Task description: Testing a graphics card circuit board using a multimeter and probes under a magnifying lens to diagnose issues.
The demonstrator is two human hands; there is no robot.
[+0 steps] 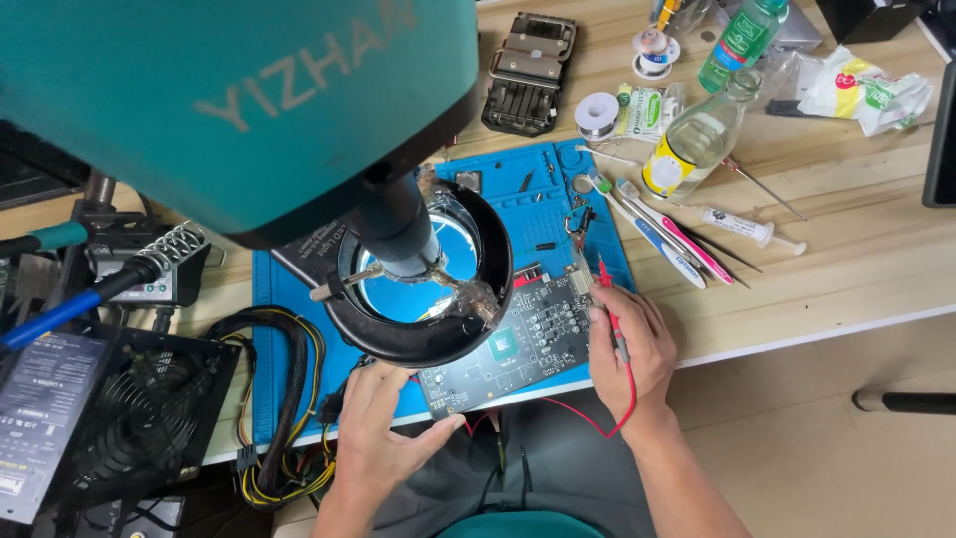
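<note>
Circuit board, flat, dark: right hand fingers pinch red probe; left hand apparently open, steadying edge.

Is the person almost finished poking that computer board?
Set up: the dark green circuit board lies on the blue mat under the black ring light. In hand: the right hand presses a red probe to it; the left hand steadies it. What remains isn't visible.

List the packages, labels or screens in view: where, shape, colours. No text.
Glass bottle, upper right of the blue mat: clear, yellow label.
Green plastic bottle, top edge: pale label band.
Crumpled wrapper, far right: white, red and green print.
Power supply, lower left: black box, grey sticker.
Dark screen edge, right border.
</note>
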